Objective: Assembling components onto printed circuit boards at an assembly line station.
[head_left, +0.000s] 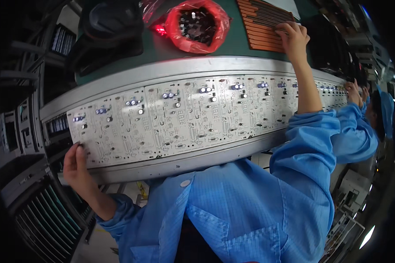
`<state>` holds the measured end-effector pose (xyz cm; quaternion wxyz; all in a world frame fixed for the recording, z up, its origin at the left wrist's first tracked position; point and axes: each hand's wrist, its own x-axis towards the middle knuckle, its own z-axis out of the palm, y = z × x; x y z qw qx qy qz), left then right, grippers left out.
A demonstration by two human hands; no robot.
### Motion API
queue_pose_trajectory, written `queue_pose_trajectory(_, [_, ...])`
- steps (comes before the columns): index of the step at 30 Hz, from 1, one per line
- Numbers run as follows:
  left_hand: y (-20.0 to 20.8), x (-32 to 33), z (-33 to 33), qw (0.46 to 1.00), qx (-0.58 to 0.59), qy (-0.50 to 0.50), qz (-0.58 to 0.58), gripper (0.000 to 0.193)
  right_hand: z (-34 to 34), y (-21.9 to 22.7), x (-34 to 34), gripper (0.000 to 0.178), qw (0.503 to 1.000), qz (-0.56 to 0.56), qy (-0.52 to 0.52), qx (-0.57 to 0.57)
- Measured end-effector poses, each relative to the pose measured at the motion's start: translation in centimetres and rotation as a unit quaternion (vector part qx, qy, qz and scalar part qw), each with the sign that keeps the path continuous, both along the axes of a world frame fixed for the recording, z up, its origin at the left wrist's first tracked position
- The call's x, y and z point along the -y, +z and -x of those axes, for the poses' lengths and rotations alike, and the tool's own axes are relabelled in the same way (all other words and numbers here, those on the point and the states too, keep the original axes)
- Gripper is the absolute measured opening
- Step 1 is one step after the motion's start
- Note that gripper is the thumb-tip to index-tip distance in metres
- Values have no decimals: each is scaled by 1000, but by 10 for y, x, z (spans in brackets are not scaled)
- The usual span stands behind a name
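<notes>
"Between silvery metal rails [175, 71]: row of white, component-dotted circuit boards [191, 117]."
"Orange ribbed tray [267, 44], far side. Grip?"
"Right hand [295, 40]: fingers bunched at tray. Left hand [77, 168]: fingers bent at boards' left corner. Grasping anything: cannot tell."

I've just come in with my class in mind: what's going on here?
A person in a blue jacket works at a row of white circuit boards. Their left hand is at the row's left end; their right hand reaches over an orange slotted tray, any grip unclear. A red bag of small dark parts sits nearby. To the right, a co-worker's hands are near the boards.
</notes>
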<state>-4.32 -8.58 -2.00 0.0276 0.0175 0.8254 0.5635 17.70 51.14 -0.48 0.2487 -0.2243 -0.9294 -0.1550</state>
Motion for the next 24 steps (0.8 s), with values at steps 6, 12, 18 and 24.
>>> queue_pose_trajectory(6, [29,-24,-10,962,186,-199,6,17,13,-4,-16,16,995,-38,-5,90])
queue_pose_trajectory(12, [42,-66,-22,945,223,-237,-22,17,-11,-16,-71,19,984,-98,62,136])
queue_pose_trajectory(18, [25,-62,-18,931,226,-287,6,17,10,7,16,23,943,308,88,-96])
queue_pose_trajectory(24, [27,-67,-25,880,-152,-399,210,9,25,40,147,22,874,418,216,-123])
